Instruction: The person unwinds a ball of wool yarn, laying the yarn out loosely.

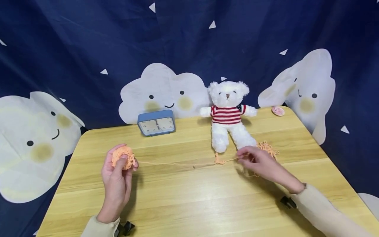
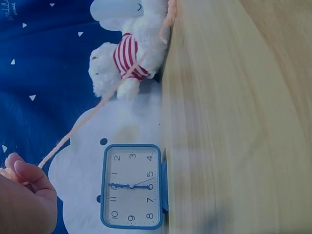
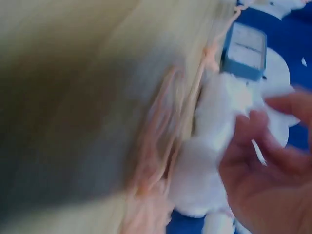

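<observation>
On the left, my left hand (image 1: 114,184) holds a ball of peach yarn (image 1: 125,153) with the thumb across its front. A strand (image 1: 174,163) runs from it over the table to a small snarl (image 1: 219,161) by the teddy bear's feet. My right hand (image 1: 262,163) is over loose, tangled yarn (image 1: 268,148) right of the bear. In the right wrist view its fingers (image 3: 251,126) are loosely bent and blurred, with no yarn visible between them. There, the strand and loose yarn (image 3: 148,209) lie beside the hand.
A white teddy bear (image 1: 227,115) in a striped shirt sits at the table's back. Left of it stands a blue clock (image 1: 157,123). A small pink round item (image 1: 278,111) lies near the back right corner of the wooden table (image 1: 189,200). A dark blue curtain hangs behind.
</observation>
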Demonstrator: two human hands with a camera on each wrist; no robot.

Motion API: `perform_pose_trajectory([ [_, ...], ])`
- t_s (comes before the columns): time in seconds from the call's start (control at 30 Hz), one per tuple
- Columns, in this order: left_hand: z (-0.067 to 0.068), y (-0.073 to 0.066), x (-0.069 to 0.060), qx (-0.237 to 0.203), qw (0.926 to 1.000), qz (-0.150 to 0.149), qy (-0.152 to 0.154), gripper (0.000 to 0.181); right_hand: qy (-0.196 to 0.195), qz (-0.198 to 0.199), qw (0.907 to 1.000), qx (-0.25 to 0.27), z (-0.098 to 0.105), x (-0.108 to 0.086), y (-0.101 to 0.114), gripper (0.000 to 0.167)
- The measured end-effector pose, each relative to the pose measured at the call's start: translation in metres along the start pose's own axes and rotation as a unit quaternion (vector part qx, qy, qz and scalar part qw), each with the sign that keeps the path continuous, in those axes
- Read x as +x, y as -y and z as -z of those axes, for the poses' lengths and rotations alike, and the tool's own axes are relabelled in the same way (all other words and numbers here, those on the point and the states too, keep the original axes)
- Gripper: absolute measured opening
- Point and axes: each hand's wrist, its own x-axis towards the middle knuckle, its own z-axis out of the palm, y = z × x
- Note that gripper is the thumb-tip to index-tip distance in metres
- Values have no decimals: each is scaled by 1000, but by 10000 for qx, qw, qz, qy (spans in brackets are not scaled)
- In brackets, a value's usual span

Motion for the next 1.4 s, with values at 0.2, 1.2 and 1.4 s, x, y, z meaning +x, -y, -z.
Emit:
perform_pose_trajectory([
  [0.2,-2,3,-3,268,9994,209,-53,31,790,60,9961,-395,-22,26,0,18],
  [1.2,-64,95,-33,1661,9341,2624,1759,34,940,1140,9795,1367,-7,11,86,12],
  [1.4,-96,114,-39,-211,9082,3555,2200,56,1020,1196,9745,1599,-13,10,88,9],
])
